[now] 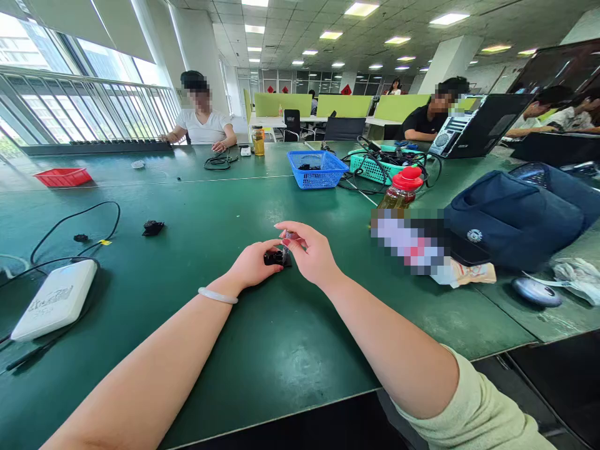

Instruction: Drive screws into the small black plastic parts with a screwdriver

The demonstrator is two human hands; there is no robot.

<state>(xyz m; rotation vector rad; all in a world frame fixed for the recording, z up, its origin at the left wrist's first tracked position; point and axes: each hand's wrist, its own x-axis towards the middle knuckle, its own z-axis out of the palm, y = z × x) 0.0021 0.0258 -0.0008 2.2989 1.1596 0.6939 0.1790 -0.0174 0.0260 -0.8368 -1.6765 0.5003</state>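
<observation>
My left hand [255,265] rests low over the green tabletop [290,362], its thumb and fingers closed around a small black part [272,257]. Close beside it, my right hand [312,250] pinches a small greyish, partly see-through piece [286,247] between thumb and fingers. That piece is held upright against the black part; whether the two are joined I cannot tell. A dark flat bit shows beneath them. Further left on the table lie a black part [152,228] and a smaller black piece [81,238], apart from both hands.
At left lies a white box [56,300] with black cables. A red tray [63,177], blue basket [317,169] and green basket [375,165] stand further back. To the right are a red-capped bottle [398,190], a navy bag [510,212] and a mouse [537,292]. People sit across the table.
</observation>
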